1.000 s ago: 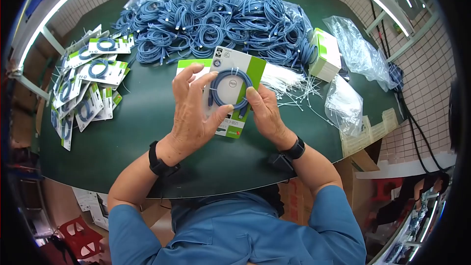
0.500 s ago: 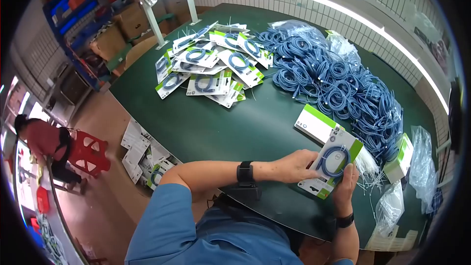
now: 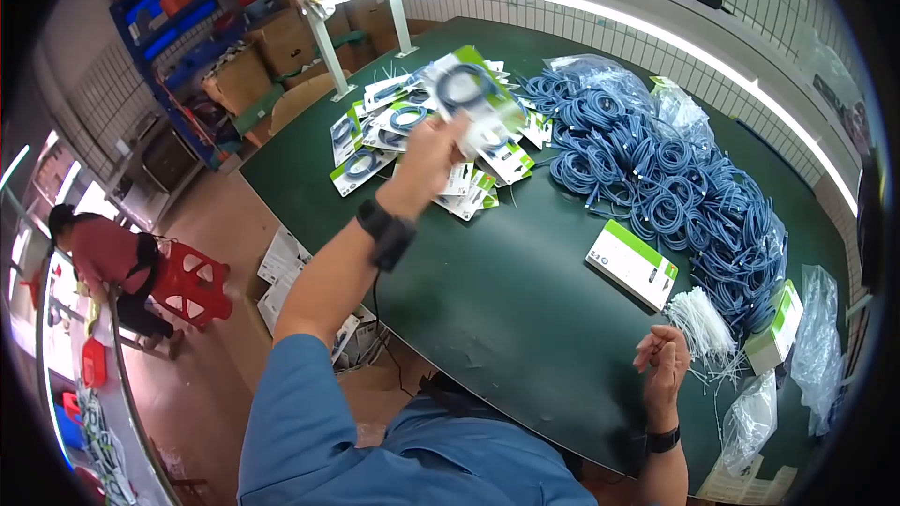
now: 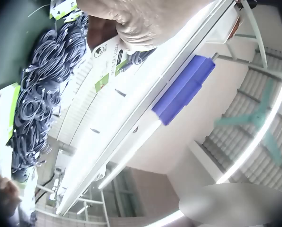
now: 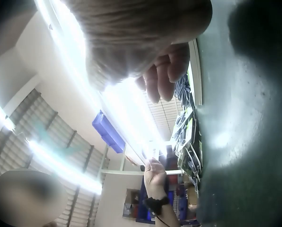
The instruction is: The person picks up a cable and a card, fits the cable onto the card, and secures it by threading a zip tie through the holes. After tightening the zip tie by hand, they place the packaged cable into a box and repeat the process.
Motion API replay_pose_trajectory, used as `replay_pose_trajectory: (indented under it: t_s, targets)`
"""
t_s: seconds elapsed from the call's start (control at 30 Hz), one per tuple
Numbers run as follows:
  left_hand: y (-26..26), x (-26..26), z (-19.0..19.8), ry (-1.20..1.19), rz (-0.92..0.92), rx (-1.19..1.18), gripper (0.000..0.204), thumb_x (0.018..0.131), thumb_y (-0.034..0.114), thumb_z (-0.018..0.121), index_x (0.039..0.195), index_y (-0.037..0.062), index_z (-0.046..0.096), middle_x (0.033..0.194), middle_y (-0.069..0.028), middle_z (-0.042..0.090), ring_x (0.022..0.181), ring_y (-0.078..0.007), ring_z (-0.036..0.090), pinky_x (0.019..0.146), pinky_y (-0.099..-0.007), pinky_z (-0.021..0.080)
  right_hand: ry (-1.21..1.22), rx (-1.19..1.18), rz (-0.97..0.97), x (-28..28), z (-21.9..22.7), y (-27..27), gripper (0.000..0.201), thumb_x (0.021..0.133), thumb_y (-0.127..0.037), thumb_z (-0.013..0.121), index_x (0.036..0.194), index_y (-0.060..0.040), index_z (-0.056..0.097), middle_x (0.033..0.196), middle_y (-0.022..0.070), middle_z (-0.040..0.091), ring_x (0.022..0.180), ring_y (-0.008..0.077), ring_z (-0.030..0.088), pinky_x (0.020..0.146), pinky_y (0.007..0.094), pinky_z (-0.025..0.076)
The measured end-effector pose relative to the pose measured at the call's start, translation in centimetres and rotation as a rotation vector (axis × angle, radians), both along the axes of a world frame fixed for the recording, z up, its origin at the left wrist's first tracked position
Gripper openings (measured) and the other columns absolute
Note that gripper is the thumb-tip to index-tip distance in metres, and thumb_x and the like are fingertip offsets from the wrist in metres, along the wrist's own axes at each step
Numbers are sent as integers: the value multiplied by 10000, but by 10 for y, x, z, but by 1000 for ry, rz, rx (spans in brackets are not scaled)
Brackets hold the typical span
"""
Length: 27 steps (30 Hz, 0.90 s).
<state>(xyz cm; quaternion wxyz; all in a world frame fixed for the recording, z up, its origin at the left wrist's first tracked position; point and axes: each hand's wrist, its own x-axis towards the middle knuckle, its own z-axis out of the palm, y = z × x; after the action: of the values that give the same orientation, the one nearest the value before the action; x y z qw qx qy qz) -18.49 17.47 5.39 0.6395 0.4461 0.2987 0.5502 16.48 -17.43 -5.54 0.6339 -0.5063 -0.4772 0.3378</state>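
Note:
My left hand grips a packaged cable, a blue coiled cable on a white and green card, blurred in the head view. It is held up over a heap of similar carded cables at the table's far left. In the left wrist view, part of the card shows beyond the hand. My right hand, holding nothing, hovers with loosely bent fingers at the near right, beside a bunch of white cable ties.
A large pile of blue coiled cables covers the back right. In front lies a white and green box; another box stands by plastic bags. A lamp post rises behind the heap. A seated person is far left.
Both hands were on the carded cable before; the right has let go. The left has carried it leftward to the heap. The head view has swung left.

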Motion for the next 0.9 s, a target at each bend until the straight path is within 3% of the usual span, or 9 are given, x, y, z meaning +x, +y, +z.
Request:
replay_pose_trajectory:
  t_s: [0.1, 0.23, 0.4, 0.53, 0.63, 0.8, 0.87, 0.9]
  targets:
    - [43, -22, 11, -100, 69, -157, 293, 1019, 176, 660, 1187, -54, 590, 1124, -164, 696, 1018, -251, 729, 828, -332, 648, -9, -25, 13, 0, 2, -1, 426, 1090, -402, 499, 1217, -5, 583, 892, 84, 678, 644, 92, 594, 551, 201, 442]
    - [72, -26, -45, 23, -15, -158, 279, 1021, 168, 653, 1186, -42, 571, 1075, -164, 694, 955, -262, 728, 809, -339, 632, -59, -41, 13, -1, 4, 0, 340, 1088, -314, 505, 1202, -7, 597, 882, 76, 677, 641, 88, 589, 552, 201, 440]
    - [68, -19, -60, 36, -63, -57, 258, 1020, 144, 645, 1197, -32, 580, 1084, -159, 695, 954, -249, 724, 814, -319, 614, -105, -101, -37, 0, 10, 5, 285, 1094, -264, 484, 1175, -24, 615, 867, 58, 672, 637, 87, 587, 536, 213, 450]
    - [36, 22, -28, 143, -71, 55, 253, 1015, 117, 639, 1226, -21, 611, 1044, -129, 714, 951, -226, 726, 811, -301, 604, -110, -125, -48, 0, 15, 3, 255, 1083, -214, 495, 1171, -17, 630, 861, 56, 677, 647, 82, 591, 573, 202, 465]
    - [4, 54, -8, 424, -164, 214, 229, 1004, 102, 650, 1200, -18, 647, 1040, -102, 719, 964, -198, 722, 822, -286, 598, -73, -145, -33, 2, 14, 2, 246, 1078, -201, 498, 1163, -15, 636, 858, 55, 680, 652, 75, 591, 582, 196, 467]
    - [0, 127, -32, 698, -356, 403, 213, 937, 53, 691, 1138, -17, 681, 999, -127, 728, 944, -232, 724, 807, -291, 589, -56, -120, 30, 2, 15, 2, 233, 1067, -172, 500, 1152, -10, 644, 848, 53, 682, 656, 62, 588, 578, 193, 462]
    - [8, 151, -47, 991, -128, 990, 242, 836, 48, 740, 1065, -20, 699, 1003, -166, 702, 971, -300, 692, 839, -365, 575, -49, -129, 27, 1, 16, 0, 230, 1067, -168, 498, 1149, -10, 644, 843, 53, 680, 651, 64, 585, 576, 196, 462]
    - [12, 161, -55, 1001, -128, 985, 242, 836, 48, 740, 1065, -20, 699, 1003, -166, 702, 971, -300, 692, 839, -365, 575, -52, -134, 29, 0, 17, 0, 228, 1067, -165, 496, 1145, -9, 644, 837, 53, 678, 646, 66, 582, 574, 200, 462]
